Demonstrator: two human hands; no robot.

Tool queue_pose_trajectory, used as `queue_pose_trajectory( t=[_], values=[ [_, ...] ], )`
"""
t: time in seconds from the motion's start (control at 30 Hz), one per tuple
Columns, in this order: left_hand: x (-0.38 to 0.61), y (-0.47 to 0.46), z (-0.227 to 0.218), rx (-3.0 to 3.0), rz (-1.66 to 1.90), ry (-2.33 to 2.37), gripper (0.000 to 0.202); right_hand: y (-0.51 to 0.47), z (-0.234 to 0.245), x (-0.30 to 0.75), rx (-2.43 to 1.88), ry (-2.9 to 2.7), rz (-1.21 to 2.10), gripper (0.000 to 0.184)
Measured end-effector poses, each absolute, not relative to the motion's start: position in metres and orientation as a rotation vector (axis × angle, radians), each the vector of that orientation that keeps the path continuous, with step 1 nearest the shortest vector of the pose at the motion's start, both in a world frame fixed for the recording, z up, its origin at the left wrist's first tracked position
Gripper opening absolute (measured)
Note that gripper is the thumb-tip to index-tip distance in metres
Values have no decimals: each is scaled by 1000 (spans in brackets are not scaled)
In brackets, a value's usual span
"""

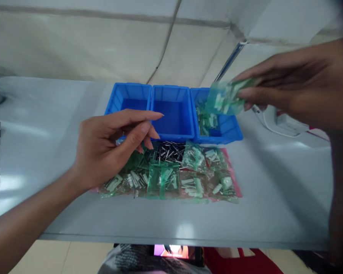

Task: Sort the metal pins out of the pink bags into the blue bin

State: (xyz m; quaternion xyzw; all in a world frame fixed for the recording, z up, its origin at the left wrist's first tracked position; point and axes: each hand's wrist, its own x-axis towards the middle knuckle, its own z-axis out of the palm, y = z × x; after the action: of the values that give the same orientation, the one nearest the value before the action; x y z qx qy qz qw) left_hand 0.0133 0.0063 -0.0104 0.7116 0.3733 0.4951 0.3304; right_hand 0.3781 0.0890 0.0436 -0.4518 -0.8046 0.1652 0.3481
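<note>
The right hand (291, 85) pinches the upper right end of a green plastic bag (225, 97) between thumb and fingers, the fingers pressed closely together. The bag's long axis tilts across the view, and its free end points down and to the left, over the right-hand blue bin (228, 131). White pieces show through the plastic. That bin is the last of three blue plastic bins in a row along the far edge of the pale grey bench (274, 213), and it holds more green bags (207, 121).

The left hand (111, 148) is open and holds nothing, its fingers loosely curved and slightly apart. It hangs over the left end of a cluster of flat green and pink plastic bags (165, 180) lying near the bench's middle, just in front of the bins. Whether its fingertips touch those bags cannot be told. Among the bags lies a patch of small black and silver pieces (170, 151), too small to identify. A white cable (274, 129) runs beyond the bench's far right edge.
</note>
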Motion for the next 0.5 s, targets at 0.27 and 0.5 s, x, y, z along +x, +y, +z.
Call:
queue_pose_trajectory(
  t=[0.27,0.5],
  values=[
    [12,3,-14,1909,1313,1022,23,110,26,389,-1224,-2640,236,12],
    [13,3,-9,1902,1341,1035,19,100,23,378,-1220,-2690,35,22]
  ],
)
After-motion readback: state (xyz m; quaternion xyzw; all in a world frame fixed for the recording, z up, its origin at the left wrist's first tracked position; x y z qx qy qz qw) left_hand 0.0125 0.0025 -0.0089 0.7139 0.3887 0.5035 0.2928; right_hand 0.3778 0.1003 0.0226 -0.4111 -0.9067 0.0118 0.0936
